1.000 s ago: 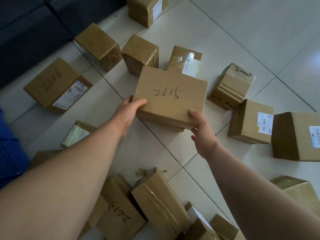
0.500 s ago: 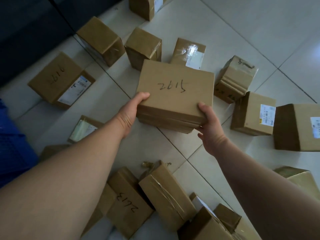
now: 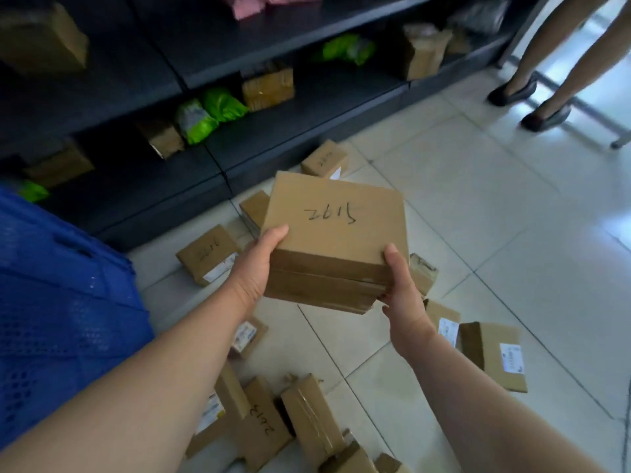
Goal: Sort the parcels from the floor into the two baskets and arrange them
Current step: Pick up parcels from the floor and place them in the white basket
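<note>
A flat brown cardboard parcel with a handwritten number on top is held in the air above the floor. My left hand grips its left side, thumb on top. My right hand grips its right front corner. Several more brown parcels lie on the white tiled floor below: one with a handwritten number to the left, one with a label to the right, a taped one near my arms. A blue perforated basket stands at the left; its inside is hidden.
Dark shelving runs along the back, holding brown boxes and green bags. Another person's legs and dark shoes stand at the upper right. A small parcel lies by the shelf base.
Both hands have lifted the numbered parcel off the floor and toward me. The view has tilted up, bringing in the shelves, the blue basket and another person's legs.
</note>
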Demonstrator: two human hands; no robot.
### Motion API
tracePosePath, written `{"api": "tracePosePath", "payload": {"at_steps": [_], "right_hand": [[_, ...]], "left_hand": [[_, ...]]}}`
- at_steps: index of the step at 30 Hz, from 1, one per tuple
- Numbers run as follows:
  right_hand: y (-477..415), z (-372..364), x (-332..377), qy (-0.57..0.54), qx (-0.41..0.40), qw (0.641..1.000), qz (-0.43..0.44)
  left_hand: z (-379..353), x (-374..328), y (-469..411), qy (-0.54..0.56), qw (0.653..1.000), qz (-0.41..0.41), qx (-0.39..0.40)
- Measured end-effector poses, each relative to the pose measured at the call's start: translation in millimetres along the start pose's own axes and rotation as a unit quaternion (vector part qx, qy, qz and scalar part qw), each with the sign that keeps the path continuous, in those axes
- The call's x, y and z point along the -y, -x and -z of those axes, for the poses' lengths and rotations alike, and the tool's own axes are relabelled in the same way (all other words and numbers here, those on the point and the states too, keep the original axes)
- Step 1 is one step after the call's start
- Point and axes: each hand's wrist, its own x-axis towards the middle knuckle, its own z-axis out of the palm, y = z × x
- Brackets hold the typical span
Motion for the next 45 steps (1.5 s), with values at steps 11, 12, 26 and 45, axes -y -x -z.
{"api": "tracePosePath", "payload": {"at_steps": [11, 12, 26, 45], "right_hand": [[216.9, -33.4, 217.5, 0.112, 0.124, 0.977, 0.13], [237.0, -41.3, 232.7, 0.119, 0.141, 0.973, 0.139], [498.2, -225.8, 268.7, 0.195, 0.349, 0.896, 0.191], [700.1, -524.7, 73.5, 0.296, 0.446, 0.838, 0.103]], "left_hand": [[65.0, -185.5, 238.0, 0.111, 0.985, -0.092, -0.093], [74.3, -199.7, 264.7, 0.118, 0.982, -0.107, -0.1], [276.5, -207.6, 536.5, 0.21, 0.912, -0.216, -0.277], [608.9, -53.5, 696.7, 0.226, 0.88, -0.114, -0.401]]}}
